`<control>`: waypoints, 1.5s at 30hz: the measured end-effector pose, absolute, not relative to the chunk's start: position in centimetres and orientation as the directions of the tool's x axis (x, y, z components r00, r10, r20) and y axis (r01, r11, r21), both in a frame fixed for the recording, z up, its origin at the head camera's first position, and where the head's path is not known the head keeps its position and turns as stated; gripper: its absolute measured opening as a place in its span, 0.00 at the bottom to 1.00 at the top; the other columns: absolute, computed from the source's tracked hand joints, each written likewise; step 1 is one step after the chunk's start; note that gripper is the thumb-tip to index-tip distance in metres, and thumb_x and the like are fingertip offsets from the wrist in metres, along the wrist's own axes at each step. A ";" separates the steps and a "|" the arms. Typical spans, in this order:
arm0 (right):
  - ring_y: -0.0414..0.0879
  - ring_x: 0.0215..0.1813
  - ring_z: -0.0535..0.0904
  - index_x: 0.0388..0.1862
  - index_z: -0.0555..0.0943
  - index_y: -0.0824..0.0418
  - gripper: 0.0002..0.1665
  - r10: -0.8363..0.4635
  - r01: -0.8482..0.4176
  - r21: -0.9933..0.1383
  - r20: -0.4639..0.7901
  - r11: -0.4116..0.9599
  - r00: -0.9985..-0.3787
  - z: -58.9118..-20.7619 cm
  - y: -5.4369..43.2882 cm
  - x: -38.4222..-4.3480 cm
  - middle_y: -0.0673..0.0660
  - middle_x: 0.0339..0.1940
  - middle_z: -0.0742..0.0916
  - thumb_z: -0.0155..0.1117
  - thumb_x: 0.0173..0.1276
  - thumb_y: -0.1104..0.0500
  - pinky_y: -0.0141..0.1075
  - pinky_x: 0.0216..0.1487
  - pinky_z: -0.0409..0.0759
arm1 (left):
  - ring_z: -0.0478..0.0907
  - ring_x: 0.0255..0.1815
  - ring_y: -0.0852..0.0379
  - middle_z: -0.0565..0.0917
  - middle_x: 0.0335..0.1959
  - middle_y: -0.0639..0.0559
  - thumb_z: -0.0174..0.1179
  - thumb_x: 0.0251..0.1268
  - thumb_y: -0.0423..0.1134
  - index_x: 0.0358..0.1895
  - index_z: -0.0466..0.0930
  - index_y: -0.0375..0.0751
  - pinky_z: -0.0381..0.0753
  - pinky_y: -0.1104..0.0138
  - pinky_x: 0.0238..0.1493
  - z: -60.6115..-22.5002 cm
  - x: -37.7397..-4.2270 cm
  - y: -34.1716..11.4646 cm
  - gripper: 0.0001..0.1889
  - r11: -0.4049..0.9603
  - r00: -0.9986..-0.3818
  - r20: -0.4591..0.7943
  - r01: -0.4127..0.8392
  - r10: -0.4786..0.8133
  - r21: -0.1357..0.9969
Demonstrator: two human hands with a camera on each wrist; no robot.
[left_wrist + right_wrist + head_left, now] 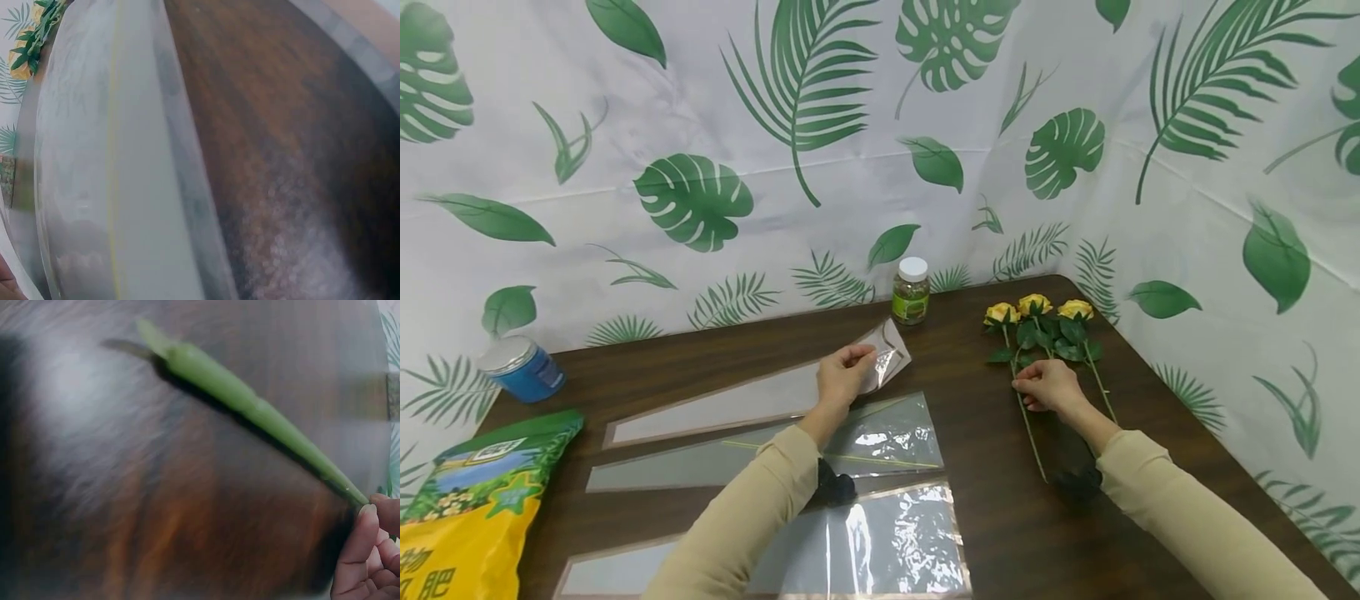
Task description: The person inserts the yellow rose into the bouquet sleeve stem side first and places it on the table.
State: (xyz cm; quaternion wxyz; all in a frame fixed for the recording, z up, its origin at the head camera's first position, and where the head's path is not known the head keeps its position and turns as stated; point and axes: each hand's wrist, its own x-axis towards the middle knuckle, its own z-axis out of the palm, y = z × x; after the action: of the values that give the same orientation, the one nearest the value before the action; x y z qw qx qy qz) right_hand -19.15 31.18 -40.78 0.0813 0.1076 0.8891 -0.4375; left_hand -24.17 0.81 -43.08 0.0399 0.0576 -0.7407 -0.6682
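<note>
Three yellow roses lie side by side at the table's right. My right hand (1048,387) pinches the stem of the leftmost yellow rose (1002,314) below its leaves. In the right wrist view, thumb and finger grip that green stem (219,381), whose cut end points away over the table. My left hand (842,379) pinches the wide end of the farthest clear wrapping sleeve (715,404), which is lifted and creased. A middle sleeve (887,433) with yellow lines and a nearest sleeve (880,542) lie flat. Only a bit of the left hand shows in its wrist view.
A white-lidded jar (912,292) stands at the back, beyond the left hand. A blue tub (523,368) is at the far left, with a green and yellow bag (482,500) in front of it. Leaf-printed cloth (820,167) hangs behind the dark table (985,517).
</note>
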 end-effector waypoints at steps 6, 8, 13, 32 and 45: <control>0.38 0.24 0.76 0.47 0.74 0.75 0.15 0.098 0.313 -0.799 -0.308 0.513 -0.946 -40.8 30.6 -19.9 0.55 0.30 0.80 0.55 0.69 0.63 0.30 0.27 0.80 | 0.72 0.26 0.67 0.85 0.27 0.52 0.67 0.54 0.35 0.37 0.85 0.34 0.70 0.78 0.28 -42.9 -24.0 0.8 0.08 0.114 -0.991 -0.003 -0.018 -0.132 0.993; 0.37 0.24 0.75 0.50 0.73 0.76 0.17 0.084 0.329 -0.815 -0.331 0.476 -0.940 -40.7 30.4 -20.1 0.54 0.30 0.79 0.53 0.69 0.63 0.28 0.27 0.79 | 0.73 0.26 0.68 0.85 0.27 0.52 0.67 0.54 0.35 0.37 0.85 0.35 0.70 0.78 0.28 -42.9 -24.0 0.8 0.08 0.116 -0.991 -0.005 -0.020 -0.130 0.993; 0.34 0.24 0.74 0.58 0.68 0.77 0.23 0.074 0.381 -0.848 -0.381 0.368 -0.921 -40.5 29.9 -20.4 0.50 0.28 0.77 0.53 0.70 0.62 0.25 0.27 0.78 | 0.72 0.24 0.69 0.84 0.25 0.54 0.67 0.54 0.34 0.36 0.85 0.34 0.69 0.79 0.26 -43.0 -24.0 0.8 0.08 0.126 -0.991 0.004 -0.013 -0.131 0.992; 0.34 0.26 0.78 0.45 0.71 0.64 0.08 -0.033 0.374 -0.927 -0.375 0.025 -0.926 -39.7 27.5 -20.7 0.45 0.23 0.80 0.53 0.71 0.61 0.26 0.31 0.79 | 0.74 0.25 0.67 0.85 0.26 0.50 0.66 0.53 0.34 0.34 0.86 0.35 0.71 0.77 0.27 -43.4 -24.2 0.8 0.07 0.154 -0.991 0.022 0.002 -0.130 0.988; 0.36 0.28 0.79 0.52 0.69 0.66 0.13 0.074 0.294 -0.946 -0.306 -0.137 -0.949 -38.0 26.1 -21.2 0.46 0.26 0.81 0.53 0.71 0.64 0.25 0.30 0.77 | 0.72 0.25 0.67 0.85 0.26 0.52 0.67 0.54 0.34 0.35 0.86 0.36 0.69 0.77 0.26 -42.8 -24.0 0.7 0.07 0.166 -0.993 0.001 -0.019 -0.119 0.986</control>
State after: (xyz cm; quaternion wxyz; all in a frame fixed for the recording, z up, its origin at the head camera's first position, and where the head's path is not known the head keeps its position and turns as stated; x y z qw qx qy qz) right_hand -21.24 26.11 -38.03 0.0743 0.1407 0.6525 -0.7409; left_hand -23.99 0.72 -42.84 0.0390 0.0451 -0.7627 -0.6440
